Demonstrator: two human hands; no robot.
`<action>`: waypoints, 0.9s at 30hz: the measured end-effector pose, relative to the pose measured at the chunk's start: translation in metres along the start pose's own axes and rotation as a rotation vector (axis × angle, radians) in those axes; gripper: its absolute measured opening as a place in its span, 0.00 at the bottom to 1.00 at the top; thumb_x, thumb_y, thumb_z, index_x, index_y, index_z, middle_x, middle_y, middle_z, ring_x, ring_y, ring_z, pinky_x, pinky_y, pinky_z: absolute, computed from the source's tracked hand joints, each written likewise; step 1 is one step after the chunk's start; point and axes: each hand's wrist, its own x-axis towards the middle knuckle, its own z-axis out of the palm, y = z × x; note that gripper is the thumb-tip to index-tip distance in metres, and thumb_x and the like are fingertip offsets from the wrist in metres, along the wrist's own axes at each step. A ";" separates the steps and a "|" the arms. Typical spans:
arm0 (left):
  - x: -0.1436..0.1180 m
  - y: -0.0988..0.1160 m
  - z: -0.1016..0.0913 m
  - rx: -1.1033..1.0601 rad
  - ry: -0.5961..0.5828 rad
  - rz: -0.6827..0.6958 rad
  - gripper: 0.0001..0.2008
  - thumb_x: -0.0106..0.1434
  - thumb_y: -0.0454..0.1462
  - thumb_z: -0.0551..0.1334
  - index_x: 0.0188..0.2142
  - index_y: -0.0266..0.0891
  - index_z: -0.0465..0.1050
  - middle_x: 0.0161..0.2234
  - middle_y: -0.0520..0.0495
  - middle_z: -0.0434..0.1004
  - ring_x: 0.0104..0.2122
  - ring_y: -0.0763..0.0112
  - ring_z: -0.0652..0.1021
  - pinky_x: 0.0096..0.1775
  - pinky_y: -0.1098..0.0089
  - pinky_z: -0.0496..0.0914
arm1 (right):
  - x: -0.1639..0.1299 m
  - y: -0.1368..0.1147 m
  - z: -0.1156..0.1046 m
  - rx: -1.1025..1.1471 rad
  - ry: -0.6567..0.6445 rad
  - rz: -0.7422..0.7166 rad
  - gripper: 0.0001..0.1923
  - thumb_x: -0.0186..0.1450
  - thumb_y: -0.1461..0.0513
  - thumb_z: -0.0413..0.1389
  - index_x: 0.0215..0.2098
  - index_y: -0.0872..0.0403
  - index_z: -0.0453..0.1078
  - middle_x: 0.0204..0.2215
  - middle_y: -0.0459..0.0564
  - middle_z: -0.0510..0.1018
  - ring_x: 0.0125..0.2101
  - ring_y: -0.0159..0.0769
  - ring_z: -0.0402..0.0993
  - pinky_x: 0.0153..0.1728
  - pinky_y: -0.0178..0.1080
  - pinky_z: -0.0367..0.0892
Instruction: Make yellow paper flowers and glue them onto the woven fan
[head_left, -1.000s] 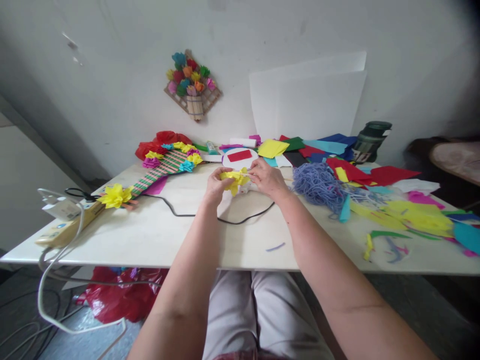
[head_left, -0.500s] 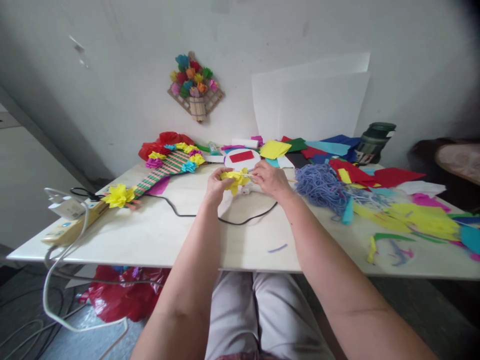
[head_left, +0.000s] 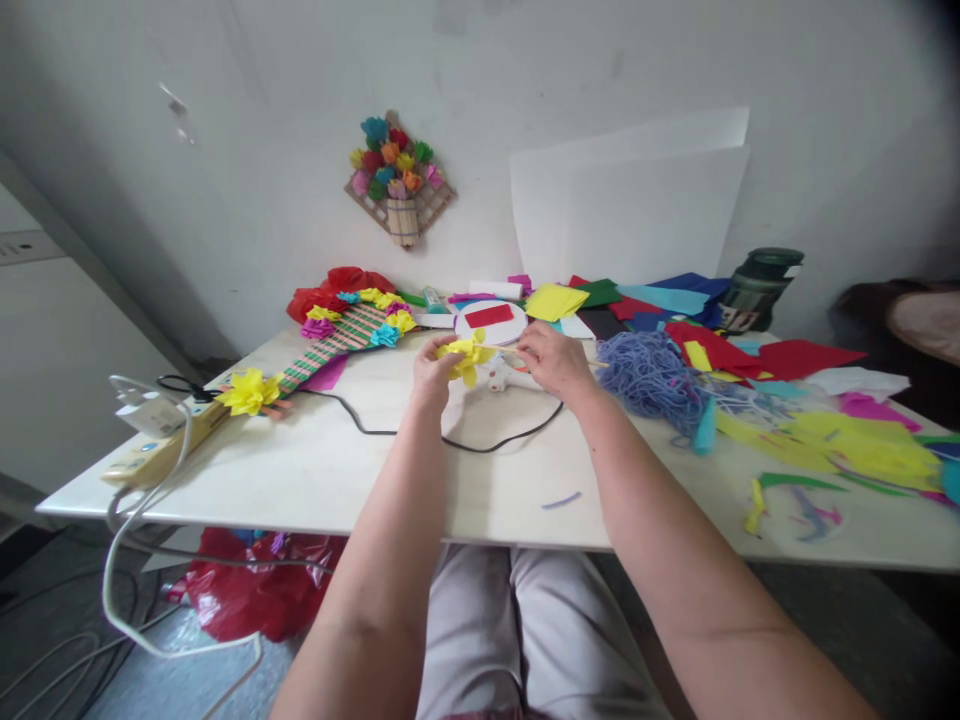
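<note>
My left hand (head_left: 433, 372) pinches a yellow paper flower (head_left: 470, 358) above the middle of the table. Just right of it, my right hand (head_left: 556, 360) is closed around a thin wooden stick (head_left: 598, 364). One end of the stick points at the flower; whether it touches the petals I cannot tell. Below the hands lies a white tool that looks like a glue gun (head_left: 498, 378), partly hidden, near a black cord (head_left: 495, 446). Behind them is a white oval piece with a red rectangle (head_left: 490, 316) on it.
On the left lie a woven fan-shaped piece with paper flowers (head_left: 341, 340) and a power strip (head_left: 161, 450). To the right are blue-grey yarn (head_left: 652, 380), coloured paper (head_left: 862, 445) and a dark green bottle (head_left: 760, 290). A red bag (head_left: 255, 590) sits on the floor.
My right hand has drawn slightly right, away from the flower, leaving a wider gap between the hands. The whole view has shifted a little.
</note>
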 end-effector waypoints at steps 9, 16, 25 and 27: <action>-0.003 0.006 0.001 -0.213 -0.026 -0.040 0.19 0.34 0.32 0.68 0.30 0.37 0.71 0.25 0.51 0.76 0.24 0.74 0.75 0.28 0.73 0.66 | 0.002 0.011 -0.003 0.206 0.032 0.186 0.10 0.58 0.57 0.55 0.25 0.55 0.73 0.28 0.49 0.75 0.30 0.34 0.69 0.30 0.35 0.59; -0.010 0.008 0.005 -0.236 -0.172 -0.129 0.18 0.36 0.32 0.68 0.30 0.38 0.71 0.28 0.51 0.77 0.26 0.73 0.75 0.29 0.73 0.68 | 0.003 0.008 0.004 0.521 0.018 0.335 0.18 0.57 0.50 0.53 0.20 0.55 0.68 0.18 0.44 0.67 0.23 0.31 0.61 0.25 0.35 0.55; -0.018 0.006 0.012 -0.109 -0.314 -0.136 0.18 0.37 0.33 0.68 0.31 0.38 0.69 0.30 0.51 0.76 0.27 0.73 0.75 0.31 0.70 0.67 | 0.005 -0.002 0.007 0.799 0.010 0.436 0.20 0.54 0.47 0.56 0.17 0.53 0.61 0.13 0.40 0.56 0.18 0.27 0.53 0.20 0.34 0.52; -0.019 0.005 0.013 -0.090 -0.333 -0.128 0.18 0.37 0.34 0.69 0.31 0.38 0.68 0.30 0.51 0.75 0.28 0.73 0.75 0.31 0.70 0.67 | 0.006 -0.002 0.010 0.832 0.015 0.453 0.18 0.53 0.49 0.57 0.18 0.54 0.63 0.13 0.40 0.57 0.18 0.27 0.54 0.20 0.33 0.53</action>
